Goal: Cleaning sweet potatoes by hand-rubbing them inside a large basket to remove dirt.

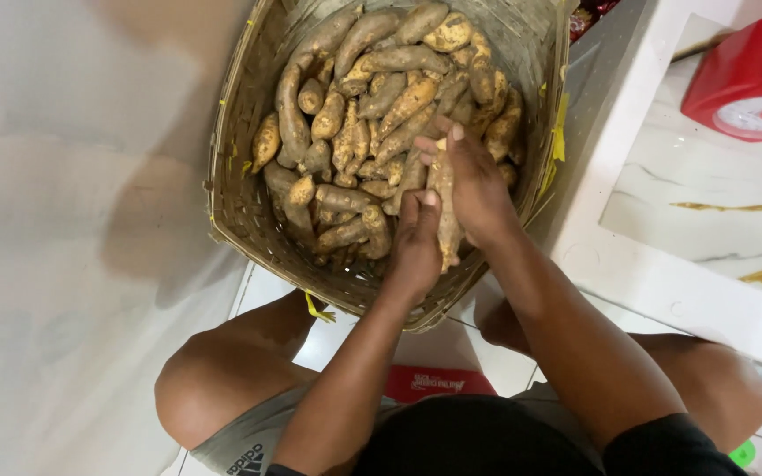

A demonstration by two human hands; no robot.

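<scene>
A woven bamboo basket stands on the floor in front of me, filled with several dusty tan sweet potatoes. Both my hands reach into its near side and grip one long sweet potato held upright. My left hand wraps its lower end. My right hand closes around its upper part, fingers curled over the top. My bare knees sit on either side below the basket.
A white low table edge runs along the right, with a red kitchen scale on its marble-patterned top. A red packet lies on the white tiled floor between my legs. A pale wall fills the left.
</scene>
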